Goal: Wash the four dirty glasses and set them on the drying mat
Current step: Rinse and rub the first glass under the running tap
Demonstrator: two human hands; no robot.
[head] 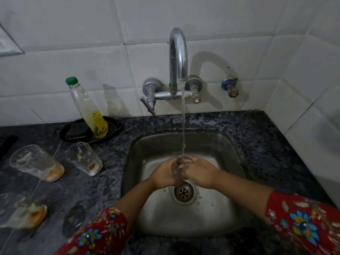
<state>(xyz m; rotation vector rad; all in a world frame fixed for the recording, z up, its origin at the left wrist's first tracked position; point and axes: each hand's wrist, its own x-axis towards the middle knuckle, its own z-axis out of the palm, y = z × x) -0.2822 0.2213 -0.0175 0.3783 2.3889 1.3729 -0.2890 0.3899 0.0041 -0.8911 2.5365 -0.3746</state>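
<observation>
Red floral left sleeve (99, 234) and right sleeve (303, 221) reach in over the front edge of the counter (257, 137). Both forearms meet above the steel sink (230, 162), over its drain (184, 192). The left hand (162, 173) and right hand (199, 173) curl around a clear glass (175, 170) from either side, gripping it together. A water stream (183, 126) from the curved tap (178, 57) falls onto the glass and fingers.

Three more glasses stand on the counter left of the sink, each with orange residue at its bottom. The blurred glass (22, 212) is nearest the front edge, the second glass (36, 162) farther back, and the third glass (84, 158) just beside the sink's left rim.

Behind them, by the wall, a green-capped soap bottle (88, 109) with yellow liquid leans in a black dish (114, 127).
</observation>
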